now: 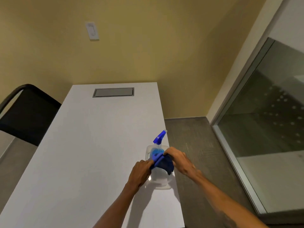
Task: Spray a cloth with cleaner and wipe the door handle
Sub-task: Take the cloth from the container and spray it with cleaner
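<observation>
I am watching both hands working a blue cloth (162,162) just above the white table (98,145), right in front of the spray bottle (158,145), which is standing in a clear tray (162,183) near the table's right edge. The step in hand, as I judge it, is getting the cloth gathered and ready for spraying, and doing it well is going to mean bunching it into a firm pad with one broad face turned outward, then freeing one hand for the bottle while keeping the nozzle aimed at the cloth. The left hand (141,171) is pinching the cloth's left edge, fingers curled tight. The right hand (178,159) is clasping the cloth from above on the right, fingers folded over it. No door handle is showing; only a glass panel (263,120) is standing at the right.
</observation>
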The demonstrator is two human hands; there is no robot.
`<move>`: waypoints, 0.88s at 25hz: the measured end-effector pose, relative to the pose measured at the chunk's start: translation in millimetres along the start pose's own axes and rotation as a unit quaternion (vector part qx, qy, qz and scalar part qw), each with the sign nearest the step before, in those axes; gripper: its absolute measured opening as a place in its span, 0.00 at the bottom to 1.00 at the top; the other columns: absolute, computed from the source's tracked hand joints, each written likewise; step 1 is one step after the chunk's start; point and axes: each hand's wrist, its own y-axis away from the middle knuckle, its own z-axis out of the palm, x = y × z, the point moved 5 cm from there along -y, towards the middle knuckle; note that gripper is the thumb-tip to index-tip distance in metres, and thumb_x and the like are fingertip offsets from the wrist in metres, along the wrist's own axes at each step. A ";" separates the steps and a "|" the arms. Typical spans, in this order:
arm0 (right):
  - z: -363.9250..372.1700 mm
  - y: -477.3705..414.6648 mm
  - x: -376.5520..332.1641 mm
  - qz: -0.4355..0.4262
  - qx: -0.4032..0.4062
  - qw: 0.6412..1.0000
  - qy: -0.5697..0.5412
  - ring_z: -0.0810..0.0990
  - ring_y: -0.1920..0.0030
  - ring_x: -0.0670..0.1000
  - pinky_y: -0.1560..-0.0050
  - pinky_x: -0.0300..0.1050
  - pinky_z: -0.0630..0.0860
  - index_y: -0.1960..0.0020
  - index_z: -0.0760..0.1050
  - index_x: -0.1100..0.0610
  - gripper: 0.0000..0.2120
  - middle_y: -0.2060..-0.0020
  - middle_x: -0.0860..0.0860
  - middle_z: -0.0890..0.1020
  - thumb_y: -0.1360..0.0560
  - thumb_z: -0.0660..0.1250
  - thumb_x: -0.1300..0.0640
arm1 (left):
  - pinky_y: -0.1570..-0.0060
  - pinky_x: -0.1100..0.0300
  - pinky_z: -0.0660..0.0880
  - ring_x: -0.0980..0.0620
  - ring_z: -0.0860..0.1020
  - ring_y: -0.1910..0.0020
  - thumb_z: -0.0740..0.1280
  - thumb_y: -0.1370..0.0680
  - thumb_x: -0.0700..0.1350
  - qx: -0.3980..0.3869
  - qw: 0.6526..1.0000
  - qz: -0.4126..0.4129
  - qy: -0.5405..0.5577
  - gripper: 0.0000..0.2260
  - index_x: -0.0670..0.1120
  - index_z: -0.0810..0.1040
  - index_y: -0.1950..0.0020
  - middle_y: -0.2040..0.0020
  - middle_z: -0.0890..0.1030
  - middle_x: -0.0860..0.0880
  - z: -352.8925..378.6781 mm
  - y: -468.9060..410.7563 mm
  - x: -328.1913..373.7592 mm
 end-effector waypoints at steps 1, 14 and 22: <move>-6.8 0.4 -2.0 -0.018 0.005 1.000 0.007 0.79 0.52 0.48 0.50 0.41 0.80 0.44 0.77 0.55 0.08 0.49 0.50 0.80 0.23 0.67 0.62 | 0.46 0.63 0.70 0.49 0.77 0.43 0.59 0.16 0.47 0.008 1.000 -0.002 -0.003 0.16 0.51 0.72 0.27 0.36 0.80 0.49 -7.3 0.4 2.9; -102.1 35.8 2.4 0.063 0.026 0.969 -0.238 0.80 0.48 0.41 0.49 0.39 0.76 0.43 0.79 0.42 0.12 0.50 0.41 0.81 0.25 0.70 0.53 | 0.49 0.65 0.79 0.55 0.81 0.51 0.71 0.21 0.40 0.129 0.956 0.109 0.239 0.09 0.47 0.86 0.42 0.49 0.84 0.52 -139.2 2.2 45.7; -119.4 39.4 -40.8 0.053 0.110 0.818 -0.563 0.83 0.52 0.52 0.56 0.44 0.80 0.42 0.79 0.56 0.16 0.49 0.56 0.84 0.26 0.71 0.49 | 0.57 0.62 0.81 0.47 0.83 0.54 0.68 0.21 0.48 0.252 0.773 -0.038 0.581 0.16 0.53 0.79 0.33 0.51 0.84 0.48 -167.3 12.1 69.7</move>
